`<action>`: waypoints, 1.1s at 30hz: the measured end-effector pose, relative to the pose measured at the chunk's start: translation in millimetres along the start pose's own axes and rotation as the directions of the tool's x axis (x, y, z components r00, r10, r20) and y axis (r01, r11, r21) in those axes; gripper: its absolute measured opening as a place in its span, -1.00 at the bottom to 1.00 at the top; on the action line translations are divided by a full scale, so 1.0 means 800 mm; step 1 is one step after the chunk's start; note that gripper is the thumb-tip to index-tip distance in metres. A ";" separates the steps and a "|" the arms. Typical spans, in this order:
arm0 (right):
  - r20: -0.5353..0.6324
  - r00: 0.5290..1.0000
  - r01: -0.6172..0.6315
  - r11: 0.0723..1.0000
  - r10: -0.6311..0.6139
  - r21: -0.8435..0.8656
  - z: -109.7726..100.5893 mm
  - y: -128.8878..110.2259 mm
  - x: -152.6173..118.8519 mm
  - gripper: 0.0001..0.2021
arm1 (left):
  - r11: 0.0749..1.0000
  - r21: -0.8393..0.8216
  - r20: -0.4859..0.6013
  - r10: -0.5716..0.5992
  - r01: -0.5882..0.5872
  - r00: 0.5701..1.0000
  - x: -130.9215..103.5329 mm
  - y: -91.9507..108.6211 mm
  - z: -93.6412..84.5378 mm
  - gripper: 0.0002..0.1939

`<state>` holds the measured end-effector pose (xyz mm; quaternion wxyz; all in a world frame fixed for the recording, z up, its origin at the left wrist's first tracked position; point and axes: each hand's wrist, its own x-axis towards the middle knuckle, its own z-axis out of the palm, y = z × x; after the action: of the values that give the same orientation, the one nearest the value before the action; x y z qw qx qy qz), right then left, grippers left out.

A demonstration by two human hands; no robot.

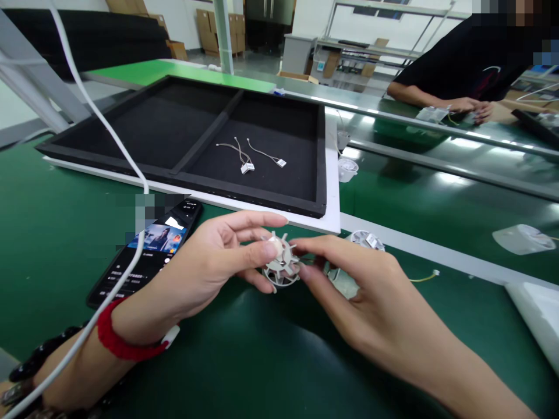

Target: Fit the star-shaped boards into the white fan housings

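Red yarn-like band (126, 334) circles the wrist of the left hand (218, 250), low in the left of the frame. That hand's thumb and fingers close around a white spoked part (282, 273) at the frame's centre, above the green tabletop (244, 361). The right hand (371, 279), right of centre, brings its thumb and forefinger nearly together at the part's right edge; whether they pinch the part or something thin beside it, I cannot tell.

A white cable (109, 134) hangs down the left side, crossing in front of a lit phone (148, 262) left of centre. Partly hidden behind the right hand sits another whitish part (369, 240).

Beyond, a black divided tray (321, 198) fills the upper left and middle, with thin labelled leads (266, 156) in its right section. White cylindrical parts (519, 240) stand apart toward the right. At upper right, a co-worker's hands (471, 110) work beside a translucent part (432, 114). Cardboard boxes (236, 32) stand at the top.
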<state>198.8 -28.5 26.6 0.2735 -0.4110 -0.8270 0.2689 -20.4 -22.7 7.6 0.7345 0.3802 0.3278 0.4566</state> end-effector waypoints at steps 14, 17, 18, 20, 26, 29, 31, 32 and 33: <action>-0.015 0.992 -0.115 0.951 0.124 0.286 -0.001 -0.005 0.000 -0.88 | 0.999 -0.040 0.131 -0.020 0.025 0.991 -0.001 0.001 0.002 -0.87; 0.129 0.981 -0.188 0.885 0.146 0.425 -0.009 -0.005 0.001 -0.81 | 0.993 -0.087 0.148 -0.068 0.082 0.987 -0.002 0.001 0.003 -0.85; 0.141 0.980 -0.189 0.873 0.139 0.450 -0.010 -0.005 0.001 -0.80 | 0.990 -0.094 0.151 -0.086 0.101 0.985 -0.002 0.000 0.003 -0.84; 0.117 0.986 -0.160 0.873 0.119 0.460 -0.011 -0.005 0.001 -0.79 | 0.985 -0.111 0.160 -0.112 0.130 0.981 -0.003 0.000 0.004 -0.83; 0.008 0.999 -0.033 0.943 0.032 0.331 -0.010 -0.006 0.005 -0.78 | 0.982 -0.109 0.165 -0.135 0.155 0.977 -0.003 0.001 0.006 -0.82; 0.041 0.997 -0.075 0.953 0.066 0.293 -0.011 -0.006 0.006 -0.75 | 0.989 -0.077 0.140 -0.113 0.124 0.984 -0.001 0.002 0.007 -0.79; 0.099 0.986 -0.155 0.944 0.132 0.290 -0.010 -0.005 0.007 -0.73 | 0.991 -0.051 0.117 -0.114 0.121 0.986 0.000 0.002 0.008 -0.76; 0.123 0.979 -0.191 0.938 0.161 0.289 -0.010 -0.005 0.007 -0.72 | 0.991 -0.036 0.102 -0.122 0.126 0.987 0.000 0.002 0.008 -0.74; 0.140 0.973 -0.219 0.933 0.185 0.285 -0.010 -0.005 0.007 -0.72 | 0.991 -0.020 0.090 -0.127 0.129 0.988 0.000 0.001 0.008 -0.73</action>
<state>199.1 -24.5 36.2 0.2570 -0.4323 -0.7441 0.4398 -15.5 -23.8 11.4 0.7810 0.3687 0.3125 0.3954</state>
